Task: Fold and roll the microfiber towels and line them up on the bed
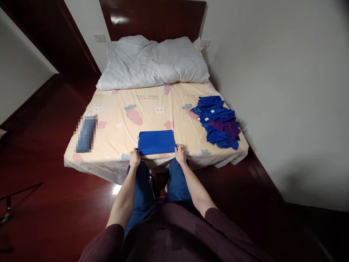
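A blue cloth (157,142) lies flat in a neat rectangle at the front edge of the bed, with a small white tag at its left side. My left hand (135,158) pinches its near left corner. At the near right corner, the fingers of my right hand (180,153) are closed on the same cloth. To the right, a loose heap of crumpled blue cloths (215,112) rests on the bed, with a purple cloth (226,127) among them.
The bed (117,138) has a yellow sheet with carrot and rabbit prints. A bunched white quilt (155,65) lies by the dark headboard (155,18). At the left edge sits a pixelated blue-grey object (86,134). A thin black stand (9,203) is at lower left.
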Motion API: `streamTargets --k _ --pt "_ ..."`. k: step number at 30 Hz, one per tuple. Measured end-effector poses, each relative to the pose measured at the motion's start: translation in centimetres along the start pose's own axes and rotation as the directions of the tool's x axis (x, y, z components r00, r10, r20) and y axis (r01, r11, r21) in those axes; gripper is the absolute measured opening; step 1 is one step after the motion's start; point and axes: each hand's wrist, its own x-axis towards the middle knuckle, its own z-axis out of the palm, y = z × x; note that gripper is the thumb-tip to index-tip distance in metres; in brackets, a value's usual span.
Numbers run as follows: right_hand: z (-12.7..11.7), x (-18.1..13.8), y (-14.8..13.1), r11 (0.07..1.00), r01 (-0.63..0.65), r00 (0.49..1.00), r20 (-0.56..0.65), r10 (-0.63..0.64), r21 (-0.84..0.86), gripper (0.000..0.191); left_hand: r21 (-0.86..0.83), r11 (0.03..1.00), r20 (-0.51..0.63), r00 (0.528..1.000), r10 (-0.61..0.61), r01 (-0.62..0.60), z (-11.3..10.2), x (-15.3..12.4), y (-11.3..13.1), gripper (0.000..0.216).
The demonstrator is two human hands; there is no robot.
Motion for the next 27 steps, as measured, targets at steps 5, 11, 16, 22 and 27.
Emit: streamTargets --k 5,11,16,22,27 --pt "-0.1 -0.1 -0.5 0.998 -0.031 0.999 0.006 0.031 -0.058 0.031 -0.005 1.000 -0.011 1.000 -0.017 0.017 0.2 0.1 -0.2 0.029" --pt "0.1 0.0 -0.2 0.998 0.006 0.998 -0.065 -0.010 -0.057 0.029 -0.039 0.999 -0.053 0.999 -0.003 0.001 -0.2 -0.3 -0.1 0.029" --pt "-0.5 -0.6 0.5 0.960 0.275 0.941 -0.191 -0.280 -0.056 0.035 -0.040 0.994 -0.110 0.989 0.100 -0.105 -1.0 -1.3 -0.1 0.033" --pt "-1.0 -1.2 0.3 0.910 0.411 0.909 -0.044 -0.414 -0.063 0.046 -0.072 0.914 -0.013 0.916 0.400 -0.400 -0.8 -1.5 -0.5 0.040" --pt "-0.6 -0.8 0.3 0.923 0.374 0.927 0.083 -0.367 -0.094 0.056 -0.049 0.934 0.095 0.929 0.358 -0.355 -0.1 -0.8 -0.7 0.057"
